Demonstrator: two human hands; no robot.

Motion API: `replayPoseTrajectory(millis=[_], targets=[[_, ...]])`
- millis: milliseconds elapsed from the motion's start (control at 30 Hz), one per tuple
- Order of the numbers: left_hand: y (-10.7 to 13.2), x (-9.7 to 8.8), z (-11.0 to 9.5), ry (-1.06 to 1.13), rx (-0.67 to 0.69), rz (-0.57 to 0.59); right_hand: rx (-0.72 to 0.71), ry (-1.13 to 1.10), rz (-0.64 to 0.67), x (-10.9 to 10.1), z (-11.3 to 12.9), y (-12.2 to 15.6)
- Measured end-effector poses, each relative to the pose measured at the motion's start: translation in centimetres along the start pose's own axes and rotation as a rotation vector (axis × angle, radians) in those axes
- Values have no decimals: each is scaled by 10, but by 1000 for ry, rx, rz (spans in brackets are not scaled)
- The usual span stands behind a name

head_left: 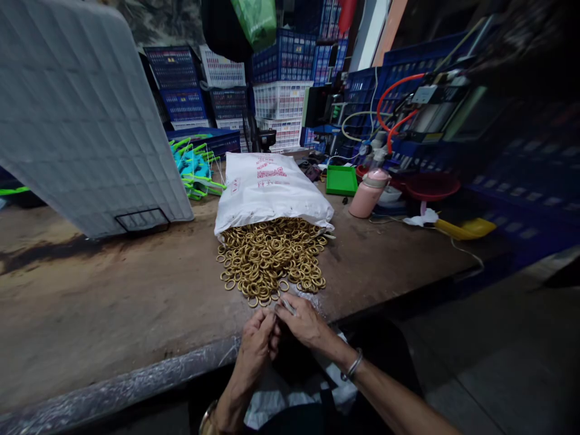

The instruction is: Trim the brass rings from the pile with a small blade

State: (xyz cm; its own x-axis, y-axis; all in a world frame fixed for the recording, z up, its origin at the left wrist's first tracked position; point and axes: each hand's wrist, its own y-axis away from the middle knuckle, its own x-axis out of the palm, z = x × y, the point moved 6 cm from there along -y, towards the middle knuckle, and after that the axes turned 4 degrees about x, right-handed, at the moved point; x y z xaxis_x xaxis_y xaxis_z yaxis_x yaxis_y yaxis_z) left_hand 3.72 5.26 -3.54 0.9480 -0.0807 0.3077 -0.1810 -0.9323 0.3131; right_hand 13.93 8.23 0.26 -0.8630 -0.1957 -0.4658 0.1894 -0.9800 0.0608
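A heap of several brass rings (270, 257) spills from the open mouth of a white sack (272, 187) lying on the worn brown table (113, 302). Both my hands meet at the table's near edge, just below the heap. My left hand (257, 345) is closed, its fingers curled toward the right hand. My right hand (301, 320) is pinched around a small grey piece I cannot make out. A bangle sits on my right wrist (353, 365).
A large grey ribbed panel (86, 115) leans at the left. Green and blue plastic parts (194, 166) lie behind it. A green tray (341, 180), pink bottle (369, 192), red bowl (431, 186) and yellow scoop (466, 228) stand right. Blue and white crates (281, 90) stack behind.
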Motion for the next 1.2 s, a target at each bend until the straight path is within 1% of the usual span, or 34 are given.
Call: replayPoseTrajectory(millis=[67,133,200,300,400,533,600,667,767,867,933,1067,1200], targets=[[1,1,-1,20,19,1,21,-38,4,-1,-3,-1],[2,2,-3,18,29,-18,38,-4,-27,-3,-8,0],[2,2,-5,17,36,-43,14,126,-47,-5,-11,2],[2,2,-6,13,37,-69,-77,369,0,0,-10,9],[0,0,-6,2,37,-82,-122,519,30,5,-10,15],[3,1,-8,-24,66,-98,-121,596,34,7,-10,15],[8,2,-11,-62,66,-101,-100,620,29,4,-14,12],[14,6,-14,-78,51,-78,-95,643,13,0,-18,9],[21,12,-17,26,25,-8,-73,676,-44,-7,-24,1],[21,12,-17,184,15,28,44,711,-142,-14,-29,-12],[18,11,-15,244,15,39,107,746,-187,-15,-29,-20],[13,7,-12,334,6,31,154,842,-202,-12,-22,-32],[12,8,-11,434,-40,70,183,884,-195,-13,-20,-36]])
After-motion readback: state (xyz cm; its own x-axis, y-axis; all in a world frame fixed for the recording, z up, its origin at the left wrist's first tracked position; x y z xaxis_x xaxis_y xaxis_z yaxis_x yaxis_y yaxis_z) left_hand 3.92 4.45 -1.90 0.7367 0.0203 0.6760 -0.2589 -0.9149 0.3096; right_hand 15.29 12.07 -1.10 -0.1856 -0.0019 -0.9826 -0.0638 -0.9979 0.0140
